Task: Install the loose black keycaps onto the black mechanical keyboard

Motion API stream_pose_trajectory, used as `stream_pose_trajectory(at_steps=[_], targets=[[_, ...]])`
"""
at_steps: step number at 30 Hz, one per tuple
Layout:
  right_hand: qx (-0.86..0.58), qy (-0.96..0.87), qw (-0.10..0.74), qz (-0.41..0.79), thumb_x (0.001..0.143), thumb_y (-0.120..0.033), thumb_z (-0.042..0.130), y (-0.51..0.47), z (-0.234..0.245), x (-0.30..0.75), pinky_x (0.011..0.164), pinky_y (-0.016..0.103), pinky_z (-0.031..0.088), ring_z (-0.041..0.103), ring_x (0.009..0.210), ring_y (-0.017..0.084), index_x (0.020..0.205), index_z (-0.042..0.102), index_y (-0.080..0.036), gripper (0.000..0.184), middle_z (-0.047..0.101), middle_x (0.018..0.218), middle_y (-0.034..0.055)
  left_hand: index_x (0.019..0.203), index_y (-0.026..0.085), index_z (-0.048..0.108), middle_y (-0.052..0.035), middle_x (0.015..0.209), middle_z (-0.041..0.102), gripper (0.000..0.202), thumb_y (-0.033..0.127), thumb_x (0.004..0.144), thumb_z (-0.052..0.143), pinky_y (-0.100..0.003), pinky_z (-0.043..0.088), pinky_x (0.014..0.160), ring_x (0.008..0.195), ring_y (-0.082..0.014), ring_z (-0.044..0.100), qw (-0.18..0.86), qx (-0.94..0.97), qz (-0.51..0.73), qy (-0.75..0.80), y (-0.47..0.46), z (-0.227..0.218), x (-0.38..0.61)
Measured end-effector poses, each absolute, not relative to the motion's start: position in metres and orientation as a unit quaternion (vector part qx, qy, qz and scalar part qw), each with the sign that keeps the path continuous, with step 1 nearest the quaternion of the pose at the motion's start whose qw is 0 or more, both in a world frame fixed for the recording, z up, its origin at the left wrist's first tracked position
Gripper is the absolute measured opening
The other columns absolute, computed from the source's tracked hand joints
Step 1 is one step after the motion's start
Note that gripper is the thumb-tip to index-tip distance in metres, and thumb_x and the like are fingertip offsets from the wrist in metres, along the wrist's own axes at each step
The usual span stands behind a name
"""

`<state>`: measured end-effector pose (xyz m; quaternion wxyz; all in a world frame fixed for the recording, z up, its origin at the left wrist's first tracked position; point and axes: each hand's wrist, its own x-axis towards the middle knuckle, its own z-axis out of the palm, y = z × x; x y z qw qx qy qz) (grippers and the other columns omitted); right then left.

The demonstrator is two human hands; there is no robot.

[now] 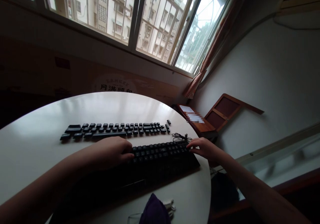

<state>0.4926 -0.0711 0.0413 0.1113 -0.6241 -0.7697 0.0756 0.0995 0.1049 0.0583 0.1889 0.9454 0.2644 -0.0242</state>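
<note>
A black keyboard (160,162) lies at a slant on the white table, bearing several rows of keycaps along its far side. Over its left part rests my left hand (120,150), fingers curled and thumb close to the index finger; whatever is between them is hidden. At the keyboard's right end is my right hand (200,147), its thumb and fingers drawn together in a pinch. Anything held there is too dark and small to make out. Loose black keycaps (110,129) sit in rows beyond the keyboard, with a long bar-shaped one (109,135) among them.
The round white table (37,127) curves away at the right. A coiled black cable (181,137) lies behind the keyboard. Near me are a dark purple item (155,210) and a small metal object (170,206). A wooden chair (222,112) holding papers stands beyond, below barred windows.
</note>
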Motion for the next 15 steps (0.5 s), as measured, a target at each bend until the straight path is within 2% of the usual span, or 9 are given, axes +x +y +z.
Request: stream_pose_trajectory(at_steps=[4, 8, 12, 15], targets=[[-0.634, -0.768, 0.085, 0.028, 0.092, -0.019, 0.065, -0.073, 0.041, 0.485, 0.082, 0.031, 0.053, 0.069, 0.09, 0.023, 0.102, 0.078, -0.024, 0.016, 0.073, 0.101, 0.0054, 0.078, 0.022, 0.07, -0.0076, 0.084, 0.071, 0.031, 0.045, 0.087, 0.052, -0.03, 0.042, 0.06, 0.072, -0.0229, 0.065, 0.198, 0.944, -0.031, 0.262, 0.105, 0.059, 0.099], [-0.634, -0.771, 0.065, 0.007, 0.091, -0.015, 0.067, -0.073, 0.04, 0.48, 0.082, 0.032, 0.053, 0.068, 0.088, 0.023, 0.1, 0.079, -0.025, 0.018, 0.073, 0.097, 0.004, 0.078, 0.022, 0.07, -0.0064, 0.082, 0.071, 0.03, 0.044, 0.088, 0.053, -0.03, 0.041, 0.06, 0.071, -0.0222, 0.065, 0.206, 0.942, -0.034, 0.262, 0.105, 0.059, 0.099], [-0.641, -0.764, 0.074, -0.019, 0.095, -0.018, 0.064, -0.077, 0.033, 0.476, 0.087, 0.038, 0.052, 0.064, 0.091, 0.026, 0.096, 0.079, -0.025, 0.017, 0.071, 0.096, 0.0064, 0.078, 0.022, 0.069, -0.0062, 0.081, 0.071, 0.03, 0.045, 0.088, 0.052, -0.03, 0.04, 0.06, 0.07, -0.0217, 0.064, 0.201, 0.945, -0.03, 0.257, 0.106, 0.057, 0.099], [-0.645, -0.757, 0.098, -0.032, 0.099, -0.024, 0.059, -0.088, 0.021, 0.476, 0.099, 0.047, 0.048, 0.059, 0.11, 0.031, 0.111, 0.077, -0.024, 0.022, 0.067, 0.114, 0.0112, 0.078, 0.022, 0.069, -0.0064, 0.083, 0.071, 0.031, 0.045, 0.088, 0.052, -0.029, 0.04, 0.06, 0.07, -0.0214, 0.064, 0.195, 0.946, -0.026, 0.257, 0.106, 0.056, 0.098]])
